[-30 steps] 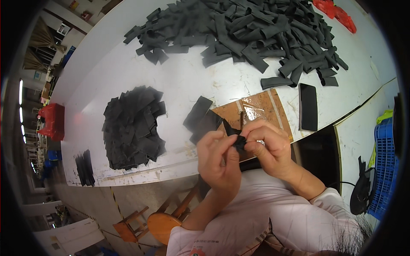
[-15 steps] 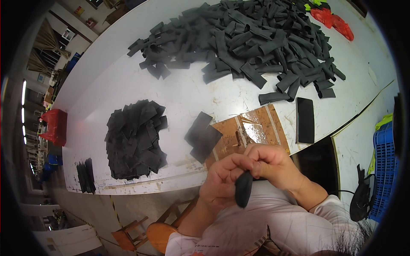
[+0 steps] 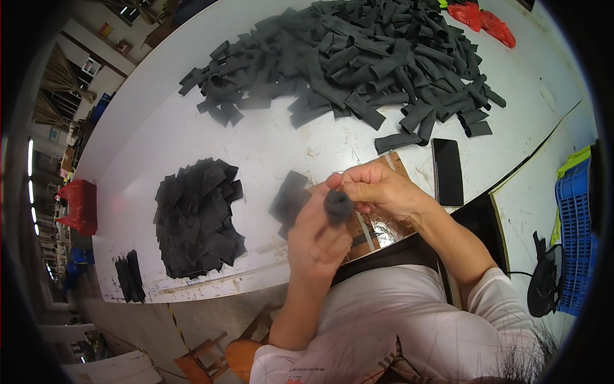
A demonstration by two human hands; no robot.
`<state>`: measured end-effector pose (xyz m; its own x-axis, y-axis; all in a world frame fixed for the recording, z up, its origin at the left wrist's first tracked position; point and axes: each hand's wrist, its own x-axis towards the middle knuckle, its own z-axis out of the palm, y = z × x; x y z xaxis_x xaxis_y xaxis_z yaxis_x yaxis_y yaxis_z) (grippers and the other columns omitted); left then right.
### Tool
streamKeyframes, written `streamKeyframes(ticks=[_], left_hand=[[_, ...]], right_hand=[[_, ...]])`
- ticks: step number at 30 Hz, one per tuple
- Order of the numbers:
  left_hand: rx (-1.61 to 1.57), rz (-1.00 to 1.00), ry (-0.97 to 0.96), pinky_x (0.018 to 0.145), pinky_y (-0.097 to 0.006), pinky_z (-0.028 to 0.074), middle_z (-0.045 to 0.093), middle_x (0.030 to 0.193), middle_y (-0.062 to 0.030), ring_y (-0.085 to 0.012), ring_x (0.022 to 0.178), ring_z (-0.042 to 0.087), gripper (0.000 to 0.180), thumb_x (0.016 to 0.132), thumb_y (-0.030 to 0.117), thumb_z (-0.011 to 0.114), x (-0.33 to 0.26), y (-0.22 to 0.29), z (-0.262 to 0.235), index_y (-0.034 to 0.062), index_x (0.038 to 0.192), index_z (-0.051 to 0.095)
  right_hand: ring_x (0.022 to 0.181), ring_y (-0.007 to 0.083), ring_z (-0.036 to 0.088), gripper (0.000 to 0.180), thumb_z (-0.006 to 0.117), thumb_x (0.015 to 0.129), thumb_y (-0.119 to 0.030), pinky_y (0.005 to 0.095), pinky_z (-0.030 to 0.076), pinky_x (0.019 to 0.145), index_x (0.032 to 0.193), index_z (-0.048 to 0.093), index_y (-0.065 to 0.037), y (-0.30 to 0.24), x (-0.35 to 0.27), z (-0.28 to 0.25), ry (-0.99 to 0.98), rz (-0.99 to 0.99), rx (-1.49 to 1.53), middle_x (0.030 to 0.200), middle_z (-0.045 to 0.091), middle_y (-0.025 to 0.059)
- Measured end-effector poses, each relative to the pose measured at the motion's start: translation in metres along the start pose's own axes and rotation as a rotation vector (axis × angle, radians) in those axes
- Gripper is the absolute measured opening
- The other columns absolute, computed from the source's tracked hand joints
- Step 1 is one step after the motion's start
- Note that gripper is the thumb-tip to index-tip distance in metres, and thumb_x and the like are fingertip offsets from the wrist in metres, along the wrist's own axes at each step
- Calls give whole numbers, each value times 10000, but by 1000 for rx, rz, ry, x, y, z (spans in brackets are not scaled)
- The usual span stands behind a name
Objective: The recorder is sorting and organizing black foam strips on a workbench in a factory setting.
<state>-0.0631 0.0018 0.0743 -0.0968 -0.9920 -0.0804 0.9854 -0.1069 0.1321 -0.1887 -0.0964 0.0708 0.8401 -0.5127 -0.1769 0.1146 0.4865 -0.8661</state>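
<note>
A dark grey fabric tube (image 3: 338, 206) is between my hands, its rounded end facing up at me. My left hand (image 3: 318, 240) holds it from the left with the fingers bent around it, slightly blurred. From the right, my right hand (image 3: 377, 187) pinches its edge between thumb and fingers. Below the hands lies a brown wooden board (image 3: 385, 232) with pale strips, partly covered by them. Just left of the board, a few flat dark fabric pieces (image 3: 288, 197) lie on the white table (image 3: 268, 144).
A big heap of dark fabric tubes (image 3: 358, 64) covers the far side. Flattened pieces form a pile (image 3: 198, 217) at left, beside a small stack (image 3: 130, 276). A black phone (image 3: 448, 173) lies right of the board. A blue crate (image 3: 574, 243) and red bag (image 3: 80, 206) flank the table.
Both hands have moved away from my body, over the board, with the fabric tube. The tube hung downward before; now its end points up toward me. The view has shifted slightly.
</note>
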Motion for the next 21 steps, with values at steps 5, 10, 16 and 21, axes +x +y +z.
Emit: streamKeyframes(ticks=[5, 10, 16, 21], left_hand=[[743, 317, 98, 297, -156, 242, 556, 805, -104, -27, 326, 275, 305, 840, -5, 423, -5, -10, 14, -26, 1142, 386], [364, 105, 213, 306, -151, 240, 557, 878, -122, -26, 350, 299, 269, 850, 39, 412, 1, 3, -27, 2, 1115, 440], [57, 18, -39, 320, -157, 260, 543, 993, -178, -25, 363, 340, 291, 858, 98, 391, -5, 10, -19, -7, 1127, 431], [534, 43, 261, 325, -170, 282, 544, 999, -131, -34, 415, 397, 294, 837, 108, 470, -4, 4, -37, -9, 1106, 450]], right_hand=[[510, 54, 382, 238, 553, 815, -236, 184, 322, 481, 674, 505, -51, 2, 8, -7, -91, -67, -114, 586, 439, -31], [564, 47, 419, 165, 553, 820, -198, 177, 347, 525, 742, 531, -55, 32, 9, -19, -86, -17, 4, 651, 485, -28], [541, 43, 370, 221, 519, 830, -221, 188, 311, 490, 683, 520, -56, 0, 8, 0, -81, -53, -192, 604, 438, -44], [590, 43, 414, 178, 557, 819, -213, 179, 351, 537, 728, 527, -64, 34, 8, -18, -99, 31, -5, 672, 483, -37]])
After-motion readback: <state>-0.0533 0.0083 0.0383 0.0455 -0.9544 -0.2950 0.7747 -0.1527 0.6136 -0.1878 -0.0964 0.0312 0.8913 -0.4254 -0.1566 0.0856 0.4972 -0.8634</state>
